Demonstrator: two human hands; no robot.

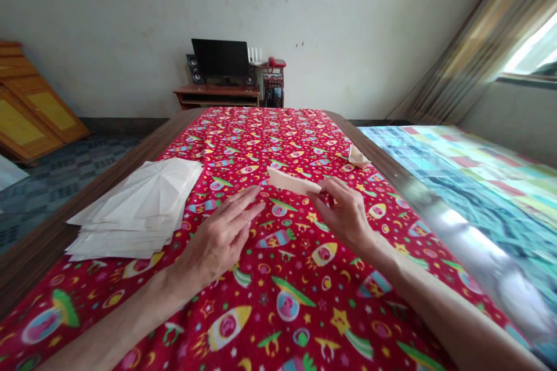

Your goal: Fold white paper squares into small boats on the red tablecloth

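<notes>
Red patterned cloth [278, 261] covered most of worktop [43, 255]. Stack of creased pale sheets [139, 203] lay at left. Left hand [217, 237] extended, grip unclosed, empty. Right hand [346, 206]: grip pinched end of folded paper strip [289, 181], between hands. Small folded piece [358, 156] lay near cloth's right edge.

Red cloth [272, 133] lies open centrally beyond the left hand [221, 237] and right hand [343, 208]; a folded strip [289, 181] partly bars their gap, a paper stack [139, 208] the left.
</notes>
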